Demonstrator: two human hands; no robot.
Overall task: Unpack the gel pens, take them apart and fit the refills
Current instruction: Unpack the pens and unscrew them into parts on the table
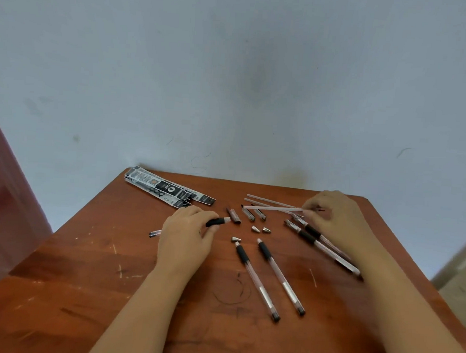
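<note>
A: Nearest us are two clear plastic pen barrels with black rubber grips, lying side by side on the scratched reddish-brown wooden table, open ends pointing away and no tips on.

B: And the hands?

A: Well apart. The left hand curls round another clear barrel with a black grip, open end toward the middle. The right hand pinches one thin translucent refill near its point end; two more refills lie just beyond it.

B: So a refill goes in next, I'd guess.

A: Likely. Bring the blunt end to the barrel mouth, line the two up straight, slide gently, then screw on one of the small silver cone tips waiting in the middle. Forcing it at an angle could bend the tube.

B: Anything finished?

A: Two pens with tips on lie under the right wrist; three caps sit near the refills.

B: The surroundings?

A: Black-and-white printed packaging sleeves at the far left corner, and a scuffed pale blue-grey wall behind.
</note>
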